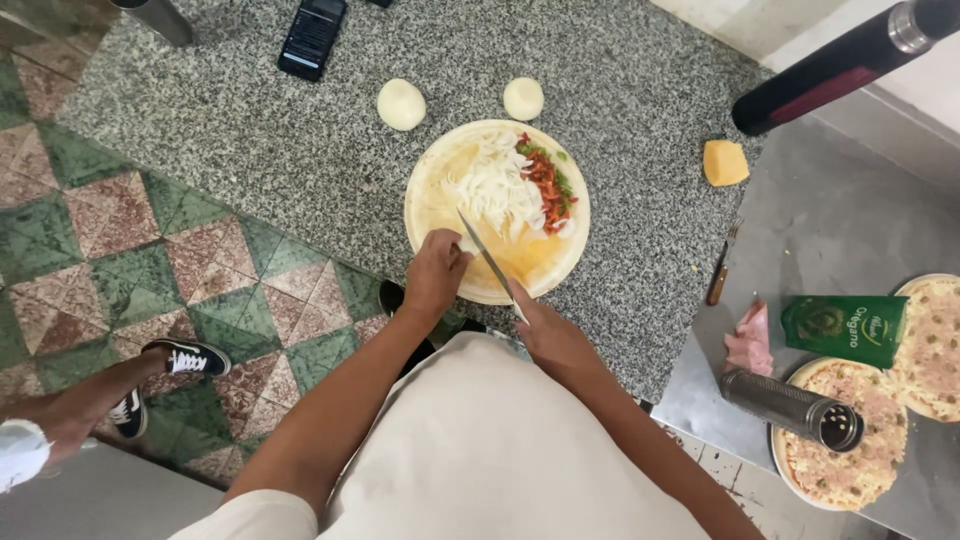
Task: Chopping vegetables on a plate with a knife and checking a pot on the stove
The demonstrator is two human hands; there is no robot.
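As the right hand (552, 335) clamps the knife (490, 265) handle | left hand (435, 272) curls over something unseen at the round board (432, 210) by the counter's near edge; slippery, soft onion slices (495, 190) likely need pinning

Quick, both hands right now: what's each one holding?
Left hand: closed, fingertips down on the round cutting board; anything under it cannot be told.
Right hand: closed on the knife.
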